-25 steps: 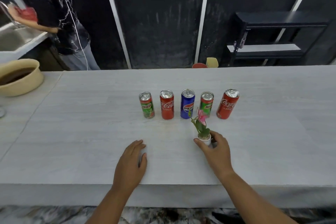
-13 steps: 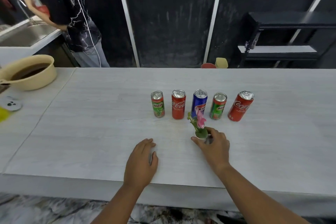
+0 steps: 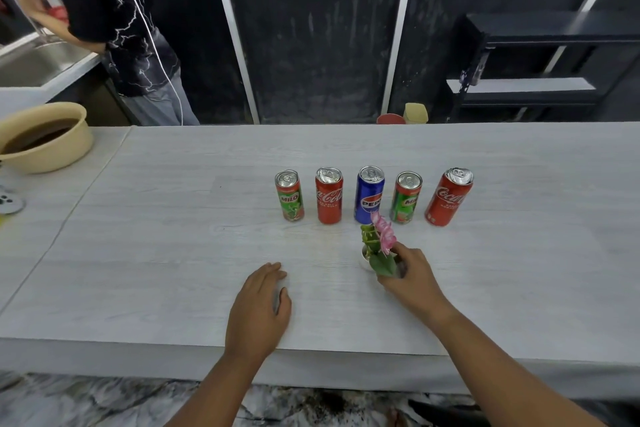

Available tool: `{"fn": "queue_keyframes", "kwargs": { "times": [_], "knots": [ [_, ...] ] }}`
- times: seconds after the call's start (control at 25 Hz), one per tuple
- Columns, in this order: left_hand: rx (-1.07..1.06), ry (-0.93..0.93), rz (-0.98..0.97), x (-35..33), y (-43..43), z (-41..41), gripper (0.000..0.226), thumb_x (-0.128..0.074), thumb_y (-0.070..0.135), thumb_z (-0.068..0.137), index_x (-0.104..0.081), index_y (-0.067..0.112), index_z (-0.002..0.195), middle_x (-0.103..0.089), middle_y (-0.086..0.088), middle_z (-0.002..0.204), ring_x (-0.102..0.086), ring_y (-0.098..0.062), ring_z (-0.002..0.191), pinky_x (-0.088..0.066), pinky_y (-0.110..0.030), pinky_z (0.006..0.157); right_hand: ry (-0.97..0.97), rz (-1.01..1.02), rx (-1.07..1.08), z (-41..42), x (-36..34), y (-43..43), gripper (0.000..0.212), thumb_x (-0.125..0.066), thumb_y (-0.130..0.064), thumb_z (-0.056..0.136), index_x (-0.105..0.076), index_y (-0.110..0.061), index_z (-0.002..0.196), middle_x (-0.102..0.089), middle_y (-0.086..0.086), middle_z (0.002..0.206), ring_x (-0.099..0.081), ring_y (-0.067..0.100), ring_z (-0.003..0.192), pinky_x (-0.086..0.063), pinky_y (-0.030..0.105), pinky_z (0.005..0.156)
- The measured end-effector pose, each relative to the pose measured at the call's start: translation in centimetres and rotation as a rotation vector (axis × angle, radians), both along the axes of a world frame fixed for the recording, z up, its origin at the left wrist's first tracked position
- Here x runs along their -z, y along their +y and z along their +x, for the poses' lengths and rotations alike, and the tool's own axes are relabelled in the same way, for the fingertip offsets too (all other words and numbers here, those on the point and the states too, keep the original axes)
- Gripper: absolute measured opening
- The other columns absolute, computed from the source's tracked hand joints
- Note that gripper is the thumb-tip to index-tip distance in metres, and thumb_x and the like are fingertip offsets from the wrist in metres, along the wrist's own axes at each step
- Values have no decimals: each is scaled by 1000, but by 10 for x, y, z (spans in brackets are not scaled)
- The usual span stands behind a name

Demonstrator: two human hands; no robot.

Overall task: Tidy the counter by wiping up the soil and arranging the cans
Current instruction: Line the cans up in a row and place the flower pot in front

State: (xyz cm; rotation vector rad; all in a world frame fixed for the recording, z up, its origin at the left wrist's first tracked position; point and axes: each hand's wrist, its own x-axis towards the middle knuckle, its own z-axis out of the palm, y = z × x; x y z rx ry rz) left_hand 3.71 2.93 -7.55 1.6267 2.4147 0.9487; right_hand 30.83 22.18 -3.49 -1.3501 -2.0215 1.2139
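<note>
Pale counter (image 3: 173,253), five upright cans (image 3: 369,194), right hand (image 3: 412,277) fingers clamped on flower pot (image 3: 364,262), left hand (image 3: 258,312) flat, fingers together.

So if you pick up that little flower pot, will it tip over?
Probably easily. The little flower pot has a small white base, and its pink flower and leaves stand much taller, so it looks top-heavy. It seems light, since the right hand grips it with only a few fingers. The leaves look bendy, so holding the pot itself is likely safer.
</note>
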Motion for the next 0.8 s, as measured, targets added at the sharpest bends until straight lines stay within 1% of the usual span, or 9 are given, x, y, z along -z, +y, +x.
{"fn": "queue_keyframes", "kwargs": {
  "times": [0.08,0.16,0.24,0.32,0.4,0.48,0.64,0.72,0.8],
  "knots": [
    [-3,-1,-2,0,1,1,34,-68,21,101,-70,22,135,-62,10,151,-47,-5,145,-40,-28,120,-24,9,-15,-3,-1,5,58,-89,-21,82,-70,-31,136,-61,7,112,-56,7,100,-41,14,80],
    [-5,-2,1,0,1,1,34,-69,20,101,-70,21,135,-62,9,150,-50,-8,145,-42,-30,120,-13,14,2,-4,1,6,54,-91,-28,80,-73,-31,131,-63,5,110,-56,6,100,-41,14,79],
    [-5,5,4,0,0,2,34,-69,20,101,-70,20,135,-62,8,150,-51,-10,145,-44,-32,120,19,28,43,-6,2,4,52,-93,-37,79,-73,-34,127,-63,-3,109,-58,6,103,-46,20,84],
    [-10,11,5,0,0,2,34,-69,19,101,-70,20,135,-63,8,150,-52,-10,145,-45,-32,119,26,77,76,-11,3,1,51,-94,-41,78,-72,-37,124,-63,-17,106,-60,9,104,-52,31,90],
    [-12,9,7,-1,0,3,35,-70,18,101,-70,20,135,-63,7,150,-52,-11,145,-45,-32,119,17,112,88,-14,3,0,52,-94,-45,76,-71,-37,123,-62,-25,107,-60,10,106,-53,37,92],
    [-14,4,9,-1,-1,3,35,-69,18,101,-70,20,135,-63,8,150,-52,-10,144,-46,-33,119,2,123,75,-13,5,-1,59,-93,-49,75,-70,-37,127,-65,-24,112,-57,11,110,-52,37,93],
    [-17,1,6,-2,0,4,34,-63,22,104,-70,20,136,-62,8,150,-52,-11,145,-46,-34,119,-67,168,23,-10,9,2,66,-84,-42,78,-64,-33,140,-65,-17,125,-53,18,120,-49,43,101],
    [-18,2,0,-2,0,4,33,-64,21,103,-70,20,136,-62,7,151,-52,-11,145,-46,-35,119,-141,218,0,-13,9,4,65,-82,-42,81,-64,-30,142,-66,-11,135,-52,21,122,-44,40,98],
    [-19,2,-4,-3,0,4,33,-65,22,103,-70,20,136,-62,8,150,-52,-11,145,-47,-35,119,-166,247,-1,-16,9,4,61,-81,-46,81,-66,-30,139,-66,-11,139,-52,21,123,-41,38,98]
  ]
}}
